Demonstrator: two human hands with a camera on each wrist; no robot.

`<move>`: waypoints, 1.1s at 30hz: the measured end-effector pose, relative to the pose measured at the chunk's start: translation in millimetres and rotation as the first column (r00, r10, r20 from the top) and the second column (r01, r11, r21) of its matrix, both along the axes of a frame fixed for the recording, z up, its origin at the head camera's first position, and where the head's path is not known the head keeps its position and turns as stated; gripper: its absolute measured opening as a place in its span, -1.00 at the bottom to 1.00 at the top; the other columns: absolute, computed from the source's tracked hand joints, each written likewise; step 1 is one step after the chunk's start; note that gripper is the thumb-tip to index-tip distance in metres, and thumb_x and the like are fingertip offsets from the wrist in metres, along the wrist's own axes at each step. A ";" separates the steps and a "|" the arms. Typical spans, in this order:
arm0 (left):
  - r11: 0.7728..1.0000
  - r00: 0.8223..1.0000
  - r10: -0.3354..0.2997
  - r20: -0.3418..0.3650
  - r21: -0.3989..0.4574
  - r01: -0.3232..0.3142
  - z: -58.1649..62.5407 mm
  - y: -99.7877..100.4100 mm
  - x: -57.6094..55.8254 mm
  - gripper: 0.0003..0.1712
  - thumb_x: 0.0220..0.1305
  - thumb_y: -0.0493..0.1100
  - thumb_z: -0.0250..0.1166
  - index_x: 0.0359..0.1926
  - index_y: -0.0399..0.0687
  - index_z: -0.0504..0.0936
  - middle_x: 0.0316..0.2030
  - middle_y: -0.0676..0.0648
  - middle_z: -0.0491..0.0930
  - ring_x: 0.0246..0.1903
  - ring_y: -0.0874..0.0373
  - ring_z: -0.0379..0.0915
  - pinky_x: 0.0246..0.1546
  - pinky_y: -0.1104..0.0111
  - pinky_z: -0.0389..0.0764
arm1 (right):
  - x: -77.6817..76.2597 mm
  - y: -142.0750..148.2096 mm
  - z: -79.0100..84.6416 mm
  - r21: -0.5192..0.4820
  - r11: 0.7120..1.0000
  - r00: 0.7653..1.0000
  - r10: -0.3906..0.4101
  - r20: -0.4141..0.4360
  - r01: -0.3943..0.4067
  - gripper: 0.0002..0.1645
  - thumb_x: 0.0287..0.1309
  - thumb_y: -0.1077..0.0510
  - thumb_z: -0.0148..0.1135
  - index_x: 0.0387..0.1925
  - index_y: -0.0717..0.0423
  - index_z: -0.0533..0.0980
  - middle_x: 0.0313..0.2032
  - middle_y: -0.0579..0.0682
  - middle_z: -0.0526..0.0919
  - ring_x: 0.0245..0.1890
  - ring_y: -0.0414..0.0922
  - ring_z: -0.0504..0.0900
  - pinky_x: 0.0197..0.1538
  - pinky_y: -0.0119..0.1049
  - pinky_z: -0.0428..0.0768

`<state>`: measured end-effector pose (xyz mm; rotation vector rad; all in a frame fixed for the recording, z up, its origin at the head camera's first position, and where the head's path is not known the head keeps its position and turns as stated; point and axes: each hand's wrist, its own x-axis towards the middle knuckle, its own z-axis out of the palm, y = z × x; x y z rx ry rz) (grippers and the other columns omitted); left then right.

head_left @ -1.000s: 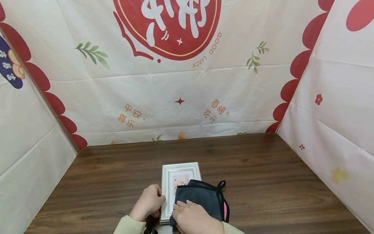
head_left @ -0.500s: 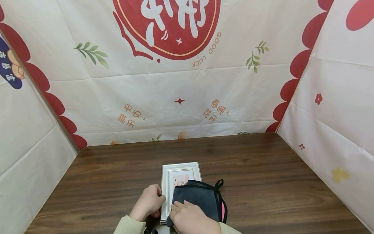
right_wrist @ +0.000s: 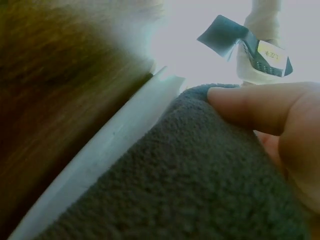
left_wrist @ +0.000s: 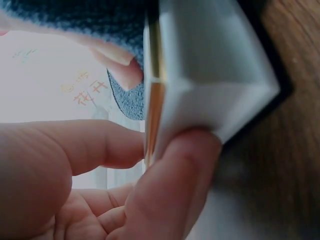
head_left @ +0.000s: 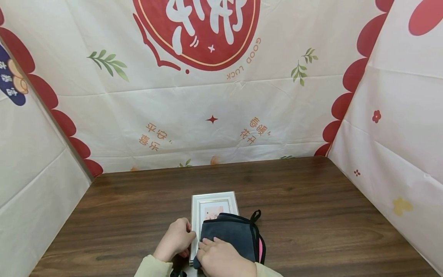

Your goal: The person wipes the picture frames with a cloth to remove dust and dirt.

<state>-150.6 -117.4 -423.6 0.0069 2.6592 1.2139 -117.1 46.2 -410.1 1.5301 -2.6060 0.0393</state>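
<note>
Head view: one left hand [head_left: 175, 238], one right hand [head_left: 225, 259], one picture frame [head_left: 195, 209], one cloth [head_left: 230, 232].
Left fingers: pinching the frame's left edge with the thumb.
Right fingers: side by side, pressed on the cloth.
Frame: rectangular, white, gold-trimmed, face up on one wood-grain table [head_left: 294, 207].
Cloth: fuzzy, dark grey, black-edged, hiding the frame's lower right.
Behind: creased, printed white fabric backdrop [head_left: 194, 104].

Three cameras covered my table [head_left: 304, 196], one high, two close.
From my head, one faced forward and down toward the printed backdrop [head_left: 194, 104]; my left-wrist camera, tipped sideways, looked closely at the white frame [left_wrist: 215, 100]; my right-wrist camera looked along the dark cloth [right_wrist: 175, 170]. The cloth appeared in all three.
</note>
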 end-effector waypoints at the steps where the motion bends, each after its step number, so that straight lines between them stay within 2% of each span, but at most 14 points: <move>1: 1.000 1.000 0.000 0.003 0.001 0.000 0.3 0.2 0.0 -0.92 -0.01 -0.35 0.05 -0.53 -0.21 0.30 -0.78 -0.11 0.38 -0.95 0.27 0.29 -0.89 0.38 0.43 | 0.1 -0.4 0.2 0.001 1.000 1.000 -0.002 -0.001 0.002 -0.78 0.10 0.05 0.11 -0.24 -0.02 0.58 -0.15 -0.18 0.60 -0.03 -0.28 0.51 -0.05 -0.32 0.54; 8: 1.000 1.000 -0.001 0.020 -0.007 0.001 2.6 0.9 -0.2 -0.93 0.01 -0.34 0.05 -0.53 -0.21 0.31 -0.80 -0.09 0.37 -0.94 0.28 0.29 -0.88 0.39 0.44 | 1.4 -3.1 1.5 0.021 0.999 1.000 -0.027 0.005 0.027 -0.75 0.11 0.04 0.09 -0.20 -0.02 0.57 -0.10 -0.17 0.59 0.02 -0.27 0.49 -0.03 -0.32 0.52; 15: 1.000 1.000 -0.001 0.026 -0.016 0.001 3.2 1.7 0.4 -0.91 0.03 -0.34 0.06 -0.53 -0.20 0.31 -0.79 -0.09 0.38 -0.94 0.28 0.29 -0.87 0.39 0.44 | 0.7 -3.7 2.8 0.002 1.000 1.000 -0.010 0.004 0.010 -0.78 0.09 0.07 0.10 -0.23 -0.01 0.58 -0.15 -0.18 0.61 -0.03 -0.28 0.51 -0.05 -0.35 0.53; 17: 1.000 1.000 -0.007 0.022 -0.013 0.008 3.9 1.4 0.7 -0.92 0.02 -0.34 0.06 -0.53 -0.21 0.32 -0.79 -0.10 0.38 -0.94 0.28 0.30 -0.88 0.39 0.44 | 0.9 -3.3 3.2 0.003 1.000 1.000 -0.011 0.026 0.011 -0.77 0.10 0.07 0.10 -0.21 0.00 0.58 -0.14 -0.17 0.60 -0.02 -0.27 0.51 -0.05 -0.34 0.53; 27: 1.000 1.000 -0.013 0.004 0.005 0.013 5.2 1.2 2.2 -0.92 0.00 -0.35 0.07 -0.54 -0.22 0.31 -0.76 -0.13 0.40 -0.94 0.28 0.31 -0.88 0.38 0.44 | 2.4 -2.8 1.7 0.029 0.995 0.986 -0.100 0.135 0.097 -0.68 0.10 -0.01 0.11 -0.13 0.00 0.53 -0.07 -0.14 0.57 -0.01 -0.19 0.51 -0.23 -0.20 0.60; 33: 1.000 1.000 -0.007 0.001 0.007 0.007 4.5 1.5 2.1 -0.92 -0.01 -0.35 0.06 -0.54 -0.22 0.31 -0.78 -0.13 0.40 -0.94 0.27 0.31 -0.88 0.37 0.44 | 5.6 -1.6 0.3 0.003 0.992 0.986 -0.129 0.109 0.129 -0.68 0.08 0.02 0.13 -0.15 0.07 0.56 -0.07 -0.05 0.59 -0.05 -0.09 0.55 -0.28 -0.18 0.62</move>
